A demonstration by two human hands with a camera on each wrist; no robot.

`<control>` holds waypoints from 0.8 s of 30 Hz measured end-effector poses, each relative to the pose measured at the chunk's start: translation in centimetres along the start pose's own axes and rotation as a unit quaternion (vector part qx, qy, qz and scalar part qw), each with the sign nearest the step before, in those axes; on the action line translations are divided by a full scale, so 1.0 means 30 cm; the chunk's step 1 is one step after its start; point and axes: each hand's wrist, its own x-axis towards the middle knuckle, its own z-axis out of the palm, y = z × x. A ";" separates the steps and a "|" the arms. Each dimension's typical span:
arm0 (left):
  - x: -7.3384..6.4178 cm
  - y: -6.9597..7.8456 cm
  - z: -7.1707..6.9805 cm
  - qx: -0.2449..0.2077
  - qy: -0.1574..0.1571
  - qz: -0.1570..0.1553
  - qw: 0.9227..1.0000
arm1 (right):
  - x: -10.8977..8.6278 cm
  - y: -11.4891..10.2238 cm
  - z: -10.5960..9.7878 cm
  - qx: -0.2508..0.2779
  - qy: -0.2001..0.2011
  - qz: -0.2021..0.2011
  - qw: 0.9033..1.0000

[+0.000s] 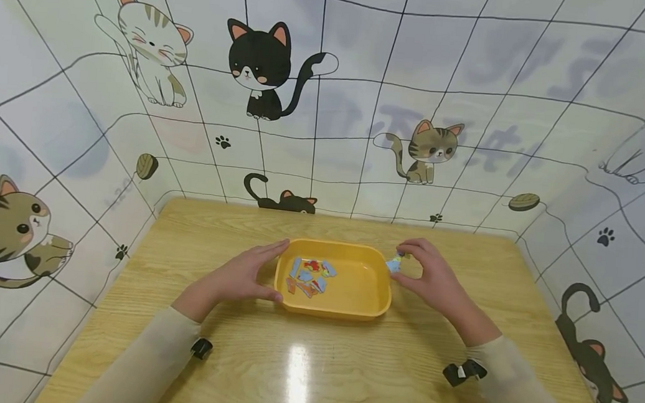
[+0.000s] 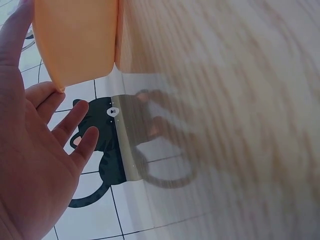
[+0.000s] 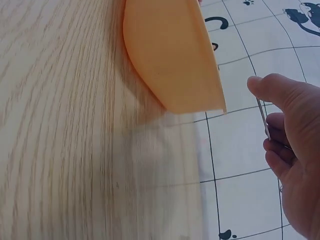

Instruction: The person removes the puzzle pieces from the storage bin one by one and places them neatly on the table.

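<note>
In the head view a yellow tray (image 1: 356, 317) stands on the table. My left hand (image 1: 244, 274) is at its left end, fingers spread; the thumb touches the near corner and a fingertip the far one. In the left wrist view the other fingers of this hand (image 2: 50, 145) extend loosely beside the tray (image 2: 75, 40). Just off the tray's right end, my right hand (image 1: 430, 274) pinches a light-blue puzzle piece (image 1: 393, 265) between thumb and fingers. The right wrist view shows this thin piece (image 3: 263, 117) edge-on, partly hidden by the right hand (image 3: 295, 145).
Several flat puzzle pieces (image 1: 305, 276), blue, red and orange, lie in the left half of the tray. The wooden table (image 1: 222, 357) meets a wall (image 1: 351, 116) with a grid and cat drawings behind, and similar walls at both sides.
</note>
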 end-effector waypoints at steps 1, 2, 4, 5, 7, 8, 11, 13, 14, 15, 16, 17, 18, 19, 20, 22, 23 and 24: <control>0.000 0.000 0.000 0.001 0.000 -0.001 1.000 | -0.002 0.008 -0.004 -0.002 0.000 -0.003 1.000; 0.000 -0.001 0.000 0.001 0.000 -0.001 1.000 | -0.003 0.015 -0.007 -0.004 0.000 -0.003 1.000; 0.000 -0.002 0.000 0.003 0.001 0.000 1.000 | -0.007 0.028 -0.014 -0.008 -0.001 -0.006 1.000; 0.000 -0.004 0.000 0.004 0.000 -0.001 1.000 | -0.009 0.035 -0.017 -0.009 -0.001 -0.006 1.000; 0.001 -0.006 0.001 0.006 0.001 0.000 1.000 | -0.012 0.047 -0.024 -0.011 -0.003 -0.006 1.000; 0.001 -0.006 0.002 0.006 0.002 0.001 1.000 | -0.014 0.053 -0.027 -0.011 -0.005 -0.005 1.000; 0.001 -0.007 0.003 0.005 0.004 0.000 1.000 | -0.019 0.067 -0.037 -0.014 -0.015 0.002 1.000; 0.002 -0.007 0.003 0.003 0.004 0.000 1.000 | -0.022 0.074 -0.044 -0.013 -0.025 0.010 1.000; 0.002 -0.006 0.004 0.002 0.004 0.000 1.000 | -0.023 0.077 -0.046 -0.014 -0.029 0.013 0.999; 0.002 -0.006 0.004 0.002 0.003 -0.001 1.000 | -0.024 0.079 -0.050 -0.014 -0.033 0.016 0.999; 0.002 -0.006 0.004 0.002 0.003 -0.001 1.000 | -0.026 0.082 -0.053 -0.014 -0.038 0.019 0.999; 0.002 -0.006 0.004 0.002 0.002 -0.002 1.000 | -0.027 0.084 -0.056 -0.014 -0.042 0.023 0.999; 0.002 -0.005 0.004 0.001 0.002 -0.001 1.000 | -0.028 0.088 -0.058 -0.014 -0.044 0.027 0.999; 0.002 -0.004 0.004 0.001 0.001 -0.001 1.000 | -0.029 0.091 -0.060 -0.015 -0.048 0.032 0.998; 0.002 -0.004 0.003 0.001 0.001 -0.001 1.000 | -0.030 0.095 -0.060 -0.015 -0.051 0.037 0.998; 0.001 -0.003 0.002 0.000 0.000 0.000 1.000 | -0.030 0.104 -0.059 -0.014 -0.058 0.048 0.997; 0.000 -0.003 0.002 0.000 0.000 0.001 1.000 | -0.031 0.109 -0.056 -0.012 -0.061 0.052 0.997; -0.001 -0.002 0.002 0.001 0.000 0.002 1.000 | -0.032 0.113 -0.054 -0.010 -0.064 0.054 0.996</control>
